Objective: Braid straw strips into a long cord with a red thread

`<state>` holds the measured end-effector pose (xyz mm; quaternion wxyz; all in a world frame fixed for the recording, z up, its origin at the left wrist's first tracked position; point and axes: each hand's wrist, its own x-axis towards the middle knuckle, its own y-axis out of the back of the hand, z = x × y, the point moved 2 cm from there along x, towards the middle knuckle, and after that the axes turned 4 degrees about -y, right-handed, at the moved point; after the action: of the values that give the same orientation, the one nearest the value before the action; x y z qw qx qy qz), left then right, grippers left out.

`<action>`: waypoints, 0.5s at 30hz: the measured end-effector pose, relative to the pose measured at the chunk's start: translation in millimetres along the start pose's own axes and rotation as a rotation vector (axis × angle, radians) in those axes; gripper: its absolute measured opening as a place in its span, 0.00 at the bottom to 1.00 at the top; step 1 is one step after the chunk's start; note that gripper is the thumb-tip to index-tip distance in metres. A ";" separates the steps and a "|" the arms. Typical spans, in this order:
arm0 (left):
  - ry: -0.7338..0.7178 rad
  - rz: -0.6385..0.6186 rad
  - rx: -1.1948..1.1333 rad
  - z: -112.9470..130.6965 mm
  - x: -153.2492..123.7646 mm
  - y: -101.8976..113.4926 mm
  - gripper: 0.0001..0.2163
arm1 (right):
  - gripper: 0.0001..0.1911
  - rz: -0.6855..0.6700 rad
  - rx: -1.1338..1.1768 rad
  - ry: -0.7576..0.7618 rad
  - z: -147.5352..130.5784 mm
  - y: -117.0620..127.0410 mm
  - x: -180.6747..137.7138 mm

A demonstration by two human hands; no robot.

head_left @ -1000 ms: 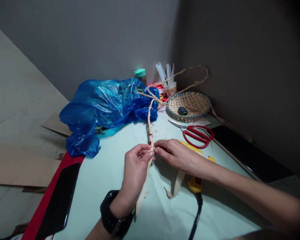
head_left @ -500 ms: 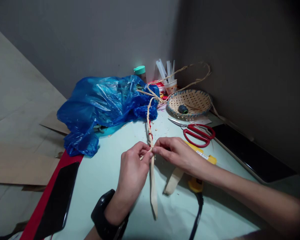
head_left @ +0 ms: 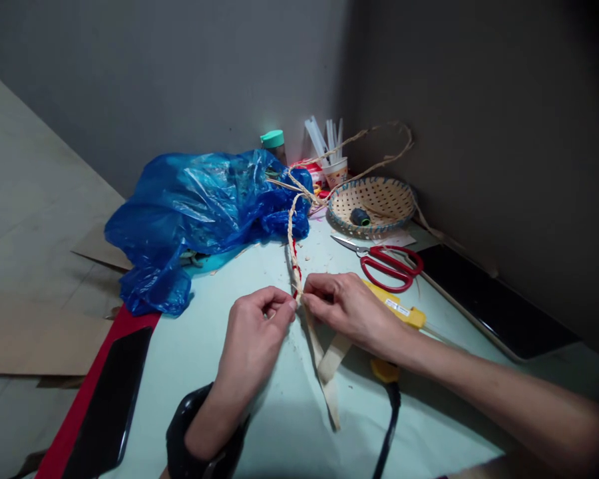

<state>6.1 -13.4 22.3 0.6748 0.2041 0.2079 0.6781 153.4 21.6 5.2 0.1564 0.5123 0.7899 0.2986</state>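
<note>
Keeping even tension should help, left hand [head_left: 254, 332] and right hand [head_left: 352, 309] both pinching the pale braided fibre cord [head_left: 291, 229] where its flat beige strips [head_left: 315, 342] begin.

One head-worn camera looks forward and down on the table [head_left: 190, 342] from nearby.

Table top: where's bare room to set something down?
Bare: the pale green cover between the left black slab and left hand, and nearer, between the watch and pale strip. Crowded: far side (blue bag, basket) and around the right hand (scissors, yellow tool).
</note>
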 end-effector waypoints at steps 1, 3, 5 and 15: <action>-0.017 0.004 0.006 0.8 -2.2 -2.5 0.08 | 0.10 -0.006 0.042 -0.005 1.6 -0.3 -0.2; -0.132 0.054 0.122 3.5 -8.6 -9.6 0.08 | 0.09 -0.044 0.175 -0.030 5.6 -0.7 0.1; -0.321 0.131 0.311 6.3 -16.9 -19.8 0.09 | 0.09 -0.104 0.353 -0.076 9.2 -0.8 1.2; -0.556 0.150 0.438 7.9 -29.8 -38.5 0.11 | 0.11 -0.233 0.797 -0.277 11.4 -2.8 3.5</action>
<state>42.6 -43.1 7.5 0.5940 0.5354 0.1411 0.5836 156.2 27.4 -5.2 0.0834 0.4754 0.8674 -0.1208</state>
